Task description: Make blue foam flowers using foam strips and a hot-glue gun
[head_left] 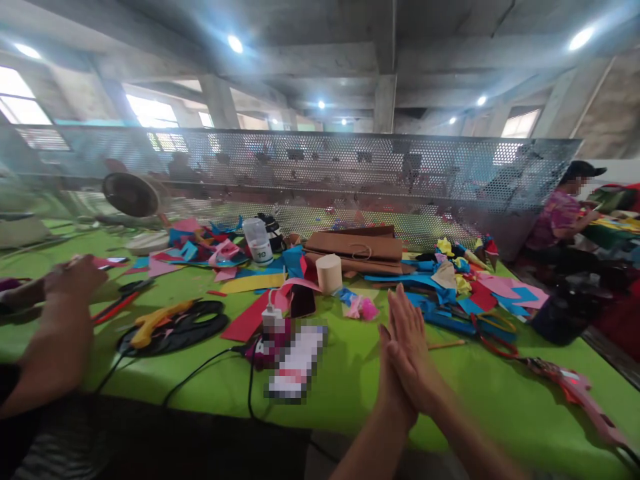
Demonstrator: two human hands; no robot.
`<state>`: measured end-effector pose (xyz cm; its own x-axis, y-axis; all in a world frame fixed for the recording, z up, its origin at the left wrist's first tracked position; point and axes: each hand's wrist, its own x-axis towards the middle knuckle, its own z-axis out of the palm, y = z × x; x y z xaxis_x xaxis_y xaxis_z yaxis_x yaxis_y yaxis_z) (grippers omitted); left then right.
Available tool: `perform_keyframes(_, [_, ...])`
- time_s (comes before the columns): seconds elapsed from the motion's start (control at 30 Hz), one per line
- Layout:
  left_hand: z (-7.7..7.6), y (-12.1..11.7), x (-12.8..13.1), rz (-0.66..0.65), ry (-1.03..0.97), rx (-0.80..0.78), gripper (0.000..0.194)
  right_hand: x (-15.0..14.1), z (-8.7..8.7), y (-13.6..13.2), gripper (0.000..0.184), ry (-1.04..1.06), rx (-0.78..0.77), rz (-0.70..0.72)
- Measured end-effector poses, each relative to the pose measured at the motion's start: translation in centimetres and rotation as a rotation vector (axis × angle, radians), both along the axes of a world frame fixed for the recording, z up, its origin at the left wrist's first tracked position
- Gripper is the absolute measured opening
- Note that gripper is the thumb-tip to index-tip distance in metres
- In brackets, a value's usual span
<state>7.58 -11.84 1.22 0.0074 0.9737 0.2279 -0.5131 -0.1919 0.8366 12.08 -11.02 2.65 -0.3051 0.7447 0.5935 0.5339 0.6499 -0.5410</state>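
Palm against palm, my left hand (389, 380) and my right hand (413, 347) press together above the green table's near side. The fingers of both are stretched out, pointing away from me, and no object shows between them. Just beyond the fingertips lies a crumpled pink and blue paper piece (361, 305). A pencil (447, 344) rests on the table to the right of my hands. Further left is a phone (299, 363) with a lit, blurred-out screen. Behind the crumpled piece stands a pale cylindrical roll (329, 274).
Scissors with red and yellow handles (495, 337) and a pink glue gun (575, 393) lie at right. A yellow glue gun (160, 323) sits on a black ring, its cable trailing. A co-worker's clasped hands (75, 277) rest at far left. A perforated metal screen (320, 173) closes the back.
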Motion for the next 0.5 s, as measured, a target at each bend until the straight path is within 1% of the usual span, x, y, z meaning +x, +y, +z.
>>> perform_keyframes(0.03, [0.2,0.1,0.0,-0.055,-0.055,-0.013,0.092,0.3,0.3,0.9,0.067,-0.018,0.028,-0.044])
perform_keyframes(0.1, [0.6,0.2,-0.1,-0.181,-0.236,-0.037,0.082,0.8,0.7,2.4,0.065,-0.047,0.071,-0.120])
perform_keyframes(0.17, [0.6,0.0,-0.5,-0.268,-0.387,-0.072,0.077,0.9,1.0,3.2,0.062,-0.027,0.078,-0.152])
perform_keyframes(0.2, [0.5,0.0,-0.7,-0.283,-0.432,-0.097,0.074,0.9,1.0,3.4,0.061,0.023,0.068,-0.150])
perform_keyframes(0.27, [0.3,-0.1,-1.2,-0.286,-0.498,-0.188,0.068,0.7,0.9,3.6,0.059,0.224,0.020,-0.120])
perform_keyframes(0.33, [0.1,-0.1,-1.5,-0.264,-0.563,-0.281,0.063,0.6,0.7,3.8,0.056,0.446,-0.067,-0.088])
perform_keyframes(0.37, [0.1,-0.1,-1.6,-0.260,-0.593,-0.311,0.062,0.5,0.7,4.0,0.055,0.524,-0.109,-0.080])
perform_keyframes(0.43, [0.2,-0.1,-1.5,-0.267,-0.636,-0.332,0.060,0.5,0.6,4.2,0.051,0.605,-0.159,-0.080])
perform_keyframes(0.5, [0.1,-0.3,-1.2,-0.275,-0.648,-0.295,0.060,0.6,0.5,4.6,0.050,0.632,-0.167,-0.089])
